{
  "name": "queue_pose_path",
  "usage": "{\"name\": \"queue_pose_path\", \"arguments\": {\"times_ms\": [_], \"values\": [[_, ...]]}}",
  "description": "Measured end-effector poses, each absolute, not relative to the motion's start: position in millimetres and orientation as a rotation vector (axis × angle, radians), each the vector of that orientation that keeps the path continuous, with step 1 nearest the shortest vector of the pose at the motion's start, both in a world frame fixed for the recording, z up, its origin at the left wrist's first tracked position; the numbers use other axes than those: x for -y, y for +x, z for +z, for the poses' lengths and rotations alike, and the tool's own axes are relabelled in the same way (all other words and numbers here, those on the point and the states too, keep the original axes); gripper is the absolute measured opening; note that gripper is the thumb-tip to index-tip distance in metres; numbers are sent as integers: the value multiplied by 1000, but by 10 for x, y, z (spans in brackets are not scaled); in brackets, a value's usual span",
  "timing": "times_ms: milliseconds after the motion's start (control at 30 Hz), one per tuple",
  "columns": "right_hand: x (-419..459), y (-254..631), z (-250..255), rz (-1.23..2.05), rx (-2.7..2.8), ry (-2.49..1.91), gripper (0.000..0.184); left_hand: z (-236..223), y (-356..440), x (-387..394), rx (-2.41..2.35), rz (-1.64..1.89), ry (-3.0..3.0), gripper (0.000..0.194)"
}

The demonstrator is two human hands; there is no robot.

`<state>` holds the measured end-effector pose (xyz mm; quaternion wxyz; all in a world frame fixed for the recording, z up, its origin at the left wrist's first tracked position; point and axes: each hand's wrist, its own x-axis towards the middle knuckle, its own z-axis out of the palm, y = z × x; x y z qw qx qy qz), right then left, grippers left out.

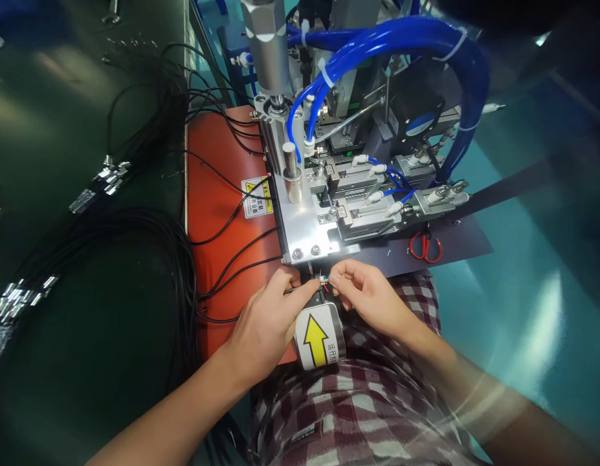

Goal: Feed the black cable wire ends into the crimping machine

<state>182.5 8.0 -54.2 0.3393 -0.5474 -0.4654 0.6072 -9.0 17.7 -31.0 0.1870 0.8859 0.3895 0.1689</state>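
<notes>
My left hand (268, 317) is closed in a pinch on a thin black cable (236, 217) at its stripped end, just below the front edge of a silver machine plate (304, 233). My right hand (365, 291) pinches the cable's small coloured wires (323, 279) from the other side. Both hands meet above a grey cylinder with a yellow arrow label (316, 336).
A machine with blue air hoses (377, 39) stands behind on an orange mat (217, 168). Several black cables with metal plugs (18, 301) lie on the dark green table at left. Red scissors (424, 246) lie on the machine's dark base plate at right. A checked garment covers my lap.
</notes>
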Motion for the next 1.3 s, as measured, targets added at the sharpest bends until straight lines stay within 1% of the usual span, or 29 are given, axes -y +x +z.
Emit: {"name": "queue_pose_path", "arguments": {"times_ms": [633, 1000, 1233, 1300], "values": [[-15, 1784, -550, 1508, 1203, -1570, 21, -349, -92, -166, -1119, 456, 2505, 30], [-13, 1762, -454, 1132, 1541, -1703, 19, -329, -84, -164, -1111, 469, 2565, 31], [-6, 1735, -424, 1010, 1625, -1755, 16, -329, -79, -165, -1125, 456, 2580, 32], [-7, 1729, -439, 1024, 1599, -1754, 17, -324, -79, -162, -1114, 471, 2567, 31]]}}
